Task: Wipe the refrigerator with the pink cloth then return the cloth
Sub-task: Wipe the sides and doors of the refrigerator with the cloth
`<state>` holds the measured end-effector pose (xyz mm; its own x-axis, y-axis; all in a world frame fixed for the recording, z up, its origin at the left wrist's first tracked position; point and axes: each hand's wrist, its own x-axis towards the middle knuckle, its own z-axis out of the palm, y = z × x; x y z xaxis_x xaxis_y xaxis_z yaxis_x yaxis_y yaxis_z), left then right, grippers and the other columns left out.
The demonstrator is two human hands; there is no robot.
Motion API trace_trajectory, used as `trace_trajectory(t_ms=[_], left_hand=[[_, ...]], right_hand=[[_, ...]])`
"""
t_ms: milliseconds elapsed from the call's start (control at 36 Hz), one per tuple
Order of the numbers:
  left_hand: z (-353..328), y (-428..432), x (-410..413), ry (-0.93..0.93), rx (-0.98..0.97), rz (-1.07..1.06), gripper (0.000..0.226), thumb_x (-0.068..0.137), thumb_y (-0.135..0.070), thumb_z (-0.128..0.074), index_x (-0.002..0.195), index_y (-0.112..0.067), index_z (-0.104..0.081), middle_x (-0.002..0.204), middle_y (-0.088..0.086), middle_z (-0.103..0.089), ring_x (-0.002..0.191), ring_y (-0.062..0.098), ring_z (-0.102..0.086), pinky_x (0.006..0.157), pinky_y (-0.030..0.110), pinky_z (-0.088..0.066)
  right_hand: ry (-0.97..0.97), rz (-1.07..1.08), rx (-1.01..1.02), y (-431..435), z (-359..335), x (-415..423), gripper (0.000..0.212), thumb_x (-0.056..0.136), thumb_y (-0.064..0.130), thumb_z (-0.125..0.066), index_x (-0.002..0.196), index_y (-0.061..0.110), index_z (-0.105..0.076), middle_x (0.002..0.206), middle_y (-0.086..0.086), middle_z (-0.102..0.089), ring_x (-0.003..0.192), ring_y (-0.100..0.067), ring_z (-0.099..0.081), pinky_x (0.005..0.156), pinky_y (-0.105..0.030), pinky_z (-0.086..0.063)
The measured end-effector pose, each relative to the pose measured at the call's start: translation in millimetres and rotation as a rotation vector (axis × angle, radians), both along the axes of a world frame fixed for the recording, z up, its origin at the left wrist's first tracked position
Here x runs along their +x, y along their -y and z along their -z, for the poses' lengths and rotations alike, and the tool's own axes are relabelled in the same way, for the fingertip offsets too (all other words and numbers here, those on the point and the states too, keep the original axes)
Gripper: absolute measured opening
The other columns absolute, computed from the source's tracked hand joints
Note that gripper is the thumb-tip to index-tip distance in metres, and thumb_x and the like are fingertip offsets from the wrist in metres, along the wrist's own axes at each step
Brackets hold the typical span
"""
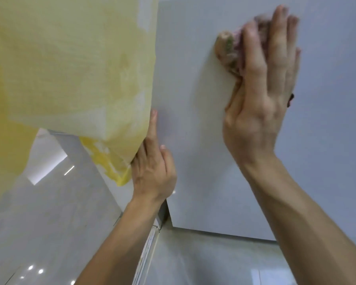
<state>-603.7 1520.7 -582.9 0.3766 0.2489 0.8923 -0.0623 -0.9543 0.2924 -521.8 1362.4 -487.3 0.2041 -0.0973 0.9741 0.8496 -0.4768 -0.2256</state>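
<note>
Fingers (280, 38) of the right hand (261, 103) lie straight and close together, pressing the pink cloth (228, 50) flat on the refrigerator (193, 99). Beside it the left hand (152, 169) pinches back the yellow curtain (70, 68) (forefinger straight). If that pinch loosens, the fabric probably swings under the wipe; the bunched cloth may also slip out. No writing is readable.

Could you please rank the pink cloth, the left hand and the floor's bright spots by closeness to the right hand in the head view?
1. Pink cloth, under the right hand.
2. Left hand, lower left, at the refrigerator edge.
3. Bright spots, bottom left on the floor.
</note>
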Motion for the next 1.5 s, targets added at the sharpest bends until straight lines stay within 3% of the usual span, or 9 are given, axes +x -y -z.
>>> trace_trajectory(t_ms=[167,389,528,611,750,917,1167,1278,1500], left_hand=[[4.8,-11.8,-4.2,-0.102,0.065,0.079,0.075,0.098,-0.016,-0.049,0.166,-0.015,-0.018,0.173,-0.018,0.009,0.163,0.029,-0.013,0.124,0.065,-0.028],[5.1,-20.7,-8.0,-0.184,0.113,0.04,0.08,0.1,-0.027,-0.053,0.168,-0.019,-0.011,0.174,-0.014,0.015,0.163,0.032,-0.014,0.122,0.062,-0.033],[7.6,-20.9,-8.3,-0.188,0.039,0.036,0.07,0.097,-0.027,-0.055,0.158,0.002,-0.037,0.166,0.008,-0.023,0.156,0.04,-0.032,0.116,0.062,-0.042],[7.9,-23.5,-9.4,-0.173,0.025,0.036,0.064,0.097,-0.023,-0.054,0.154,0.004,-0.042,0.159,0.013,-0.033,0.153,0.038,-0.035,0.12,0.059,-0.04],[5.1,-23.1,-10.7,-0.168,0.01,0.073,0.067,0.099,-0.021,-0.048,0.16,-0.001,-0.033,0.167,0.008,-0.028,0.159,0.013,-0.012,0.122,0.06,-0.036],[4.7,-20.9,-4.5,-0.086,0.049,0.115,0.074,0.092,-0.008,-0.037,0.162,-0.025,-0.02,0.171,-0.029,0.003,0.161,0.029,-0.021,0.121,0.064,-0.034],[6.9,-9.7,-0.7,-0.044,0.035,0.096,0.078,0.091,0.004,-0.038,0.164,-0.017,-0.02,0.174,-0.019,0.003,0.162,0.029,-0.017,0.124,0.065,-0.028],[6.7,-0.2,2.5,-0.029,-0.002,0.073,0.071,0.096,-0.004,-0.047,0.163,-0.002,-0.024,0.172,-0.02,0.004,0.163,0.024,-0.013,0.125,0.063,-0.026],[6.2,6.8,5.4,-0.006,-0.063,0.083,0.07,0.092,0.0,-0.037,0.161,0.0,-0.027,0.171,-0.028,0.003,0.162,0.014,-0.01,0.127,0.062,-0.024]], right_hand=[[0.141,-0.078,-0.377,-18.8,74.5,-8.7,0.057,0.097,-0.013,-0.054,0.15,0.006,-0.055,0.162,-0.015,-0.037,0.155,-0.032,-0.034,0.128,-0.047,-0.026],[0.122,-0.01,-0.877,23.1,171.9,-5.5,0.083,0.078,-0.021,-0.052,0.153,0.015,-0.053,0.164,-0.004,-0.044,0.155,-0.02,-0.037,0.13,-0.038,-0.023],[0.117,-0.037,-0.634,13.8,122.2,-4.9,0.079,0.084,-0.022,-0.054,0.153,0.017,-0.052,0.164,-0.011,-0.04,0.156,-0.024,-0.035,0.129,-0.041,-0.022],[0.101,-0.06,-0.285,-8.1,52.8,-5.1,0.052,0.101,-0.013,-0.053,0.149,0.006,-0.053,0.159,-0.014,-0.041,0.153,-0.034,-0.037,0.129,-0.046,-0.023],[0.102,-0.076,0.028,-47.7,-19.1,-4.8,0.034,0.108,-0.01,-0.044,0.134,-0.005,-0.065,0.148,-0.032,-0.053,0.143,-0.049,-0.045,0.126,-0.056,-0.029],[0.185,-0.135,-0.215,-48.6,20.3,-9.2,0.04,0.101,-0.009,-0.06,0.14,-0.002,-0.063,0.151,-0.025,-0.054,0.146,-0.041,-0.047,0.124,-0.054,-0.034],[0.114,-0.136,-0.934,46.2,186.3,-4.3,0.051,0.109,-0.003,-0.029,0.152,0.011,-0.054,0.164,-0.004,-0.044,0.155,-0.019,-0.037,0.121,-0.039,-0.038],[0.07,-0.109,-0.826,50.2,159.8,-5.6,0.064,0.105,-0.011,-0.019,0.145,0.014,-0.062,0.16,-0.01,-0.048,0.152,-0.024,-0.042,0.125,-0.042,-0.034],[0.153,-0.055,-0.2,2.9,4.8,5.2,0.044,0.1,-0.016,-0.056,0.138,0.003,-0.066,0.15,-0.023,-0.055,0.144,-0.04,-0.049,0.125,-0.049,-0.031]])
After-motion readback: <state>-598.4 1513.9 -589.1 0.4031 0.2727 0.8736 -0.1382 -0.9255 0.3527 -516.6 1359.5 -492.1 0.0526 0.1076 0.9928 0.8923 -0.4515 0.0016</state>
